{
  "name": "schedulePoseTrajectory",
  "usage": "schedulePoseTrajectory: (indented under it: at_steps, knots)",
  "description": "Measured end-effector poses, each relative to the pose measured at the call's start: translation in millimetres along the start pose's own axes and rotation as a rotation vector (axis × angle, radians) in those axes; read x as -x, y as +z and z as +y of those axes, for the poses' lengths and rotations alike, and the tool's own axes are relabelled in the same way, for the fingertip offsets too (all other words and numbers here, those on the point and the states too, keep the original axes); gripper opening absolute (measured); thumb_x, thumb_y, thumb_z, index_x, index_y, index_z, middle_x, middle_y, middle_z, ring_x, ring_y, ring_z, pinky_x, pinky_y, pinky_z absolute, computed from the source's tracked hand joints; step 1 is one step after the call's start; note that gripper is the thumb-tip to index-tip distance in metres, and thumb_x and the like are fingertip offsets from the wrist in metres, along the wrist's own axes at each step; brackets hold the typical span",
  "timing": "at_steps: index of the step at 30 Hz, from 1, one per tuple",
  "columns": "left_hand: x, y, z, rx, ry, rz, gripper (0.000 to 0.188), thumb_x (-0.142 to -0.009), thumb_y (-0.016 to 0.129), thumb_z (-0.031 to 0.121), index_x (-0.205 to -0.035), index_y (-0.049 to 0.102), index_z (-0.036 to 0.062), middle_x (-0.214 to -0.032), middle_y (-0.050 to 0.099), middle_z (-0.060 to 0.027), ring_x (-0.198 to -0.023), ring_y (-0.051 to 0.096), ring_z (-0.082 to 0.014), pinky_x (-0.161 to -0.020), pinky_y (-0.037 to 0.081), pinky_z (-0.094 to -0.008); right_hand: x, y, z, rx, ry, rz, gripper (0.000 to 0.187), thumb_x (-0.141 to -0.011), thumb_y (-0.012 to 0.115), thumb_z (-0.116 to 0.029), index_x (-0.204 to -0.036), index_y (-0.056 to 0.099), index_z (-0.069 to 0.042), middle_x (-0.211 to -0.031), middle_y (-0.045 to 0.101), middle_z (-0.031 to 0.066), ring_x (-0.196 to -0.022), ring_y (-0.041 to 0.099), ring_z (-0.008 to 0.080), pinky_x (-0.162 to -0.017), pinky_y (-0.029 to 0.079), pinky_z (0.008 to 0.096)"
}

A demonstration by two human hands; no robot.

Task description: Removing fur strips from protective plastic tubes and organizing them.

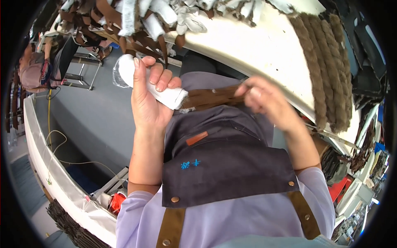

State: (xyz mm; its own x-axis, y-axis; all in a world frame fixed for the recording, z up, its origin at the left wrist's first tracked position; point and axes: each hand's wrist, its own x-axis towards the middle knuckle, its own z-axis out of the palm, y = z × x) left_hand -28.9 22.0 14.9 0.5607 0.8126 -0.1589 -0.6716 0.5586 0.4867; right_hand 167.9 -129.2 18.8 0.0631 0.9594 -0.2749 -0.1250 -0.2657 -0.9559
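Though rough-ended, oblong white bundle (169,96) in left hand (149,93).

White table (252,45), brown fur strips (324,70), pale strips (163,12)

The scene is brightly lit, and the white tabletop (244,45) glares, its surface detail washed thin. The light probably falls from overhead. The dark apron (231,173) shows its seams clearly, while soft shadow darkens part of the grey floor (89,128). Motion blur smears the person's right hand (264,101); the left hand (149,93) is fairly crisp. The fisheye lens bows the white bench (53,177) at left, and black vignetting fills the corners.
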Motion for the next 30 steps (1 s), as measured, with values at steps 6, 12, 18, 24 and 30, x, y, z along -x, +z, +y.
schedulePoseTrajectory:
  at_steps: [6, 12, 18, 24, 30]
  knots:
    - [7.5, 17.1, -8.7, -0.113, 0.063, -0.085, 0.025, -0.091, 0.049, 0.037, -0.087, 0.049, 0.0119, -0.06, 0.033, 0.0056, -0.053, 0.033, -0.0055, -0.055, 0.034, -0.0239, -10.9, 55.2, 13.2, -0.51, 0.05, -0.338, 0.029, -0.095, 0.041, -0.029, -0.087, 0.049, -0.002, -0.064, 0.034, -0.0048, -0.054, 0.026, 0.0035, -0.047, 0.023, 0.0197]
    - [8.7, 20.4, -7.5, -0.143, 0.081, -0.087, 0.023, -0.092, 0.049, 0.033, -0.085, 0.048, 0.0118, -0.06, 0.033, 0.0055, -0.053, 0.033, -0.0058, -0.055, 0.034, -0.0241, -12.9, 57.6, 7.0, -0.387, 0.141, -0.258, 0.024, -0.094, 0.046, -0.024, -0.083, 0.049, -0.003, -0.063, 0.035, -0.0049, -0.055, 0.028, 0.0031, -0.047, 0.023, 0.0185]
    - [14.1, 28.6, -8.4, -0.199, 0.115, -0.083, 0.024, -0.092, 0.047, 0.032, -0.082, 0.048, 0.0108, -0.059, 0.032, 0.0049, -0.052, 0.032, -0.0061, -0.052, 0.032, -0.0234, -15.9, 64.2, 4.0, -0.206, 0.098, -0.209, 0.023, -0.094, 0.047, -0.024, -0.082, 0.05, -0.004, -0.064, 0.038, -0.0046, -0.056, 0.031, 0.0034, -0.048, 0.025, 0.0184]
    - [10.5, 31.2, -25.6, -0.292, 0.101, -0.083, 0.032, -0.092, 0.047, 0.037, -0.077, 0.044, 0.0086, -0.054, 0.029, 0.0036, -0.046, 0.026, -0.0067, -0.043, 0.027, -0.0223, -29.6, 64.3, 11.8, 0.098, -0.099, -0.151, 0.02, -0.093, 0.048, -0.02, -0.087, 0.052, -0.001, -0.068, 0.046, -0.0017, -0.062, 0.039, 0.0059, -0.056, 0.036, 0.0216]
    - [10.8, 25.1, -45.6, -0.329, 0.128, 0.028, 0.035, -0.093, 0.046, 0.032, -0.069, 0.036, 0.0093, -0.052, 0.028, 0.0023, -0.043, 0.025, -0.0073, -0.041, 0.025, -0.0235, -24.7, 76.7, 24.2, 0.15, -0.304, 0.095, 0.017, -0.086, 0.053, -0.01, -0.089, 0.042, 0.002, -0.061, 0.05, 0.0125, -0.051, 0.047, 0.0159, -0.048, 0.037, 0.0306]
